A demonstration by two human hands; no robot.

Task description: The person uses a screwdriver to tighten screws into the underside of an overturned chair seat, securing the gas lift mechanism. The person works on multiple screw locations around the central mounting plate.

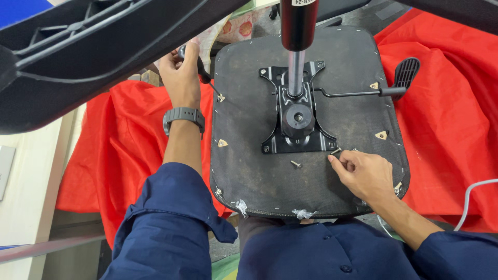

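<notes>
An upturned office chair seat (249, 176) lies before me, its black underside facing up. A black metal mounting plate (295, 116) with a gas cylinder (296, 57) rising from it is fixed at its middle. My left hand (180, 72) grips a black-handled screwdriver (203, 72) whose tip meets a small bracket at the seat's left edge. My right hand (365, 173) rests on the seat's near right part and pinches a small screw (335, 151) beside the plate's corner. Another loose screw (295, 164) lies just below the plate.
A red cloth (119, 145) covers the surface under the seat. A black lever with a paddle handle (403, 72) sticks out to the right. A black chair part (78, 46) looms at upper left. A white cable (474, 199) curves at right.
</notes>
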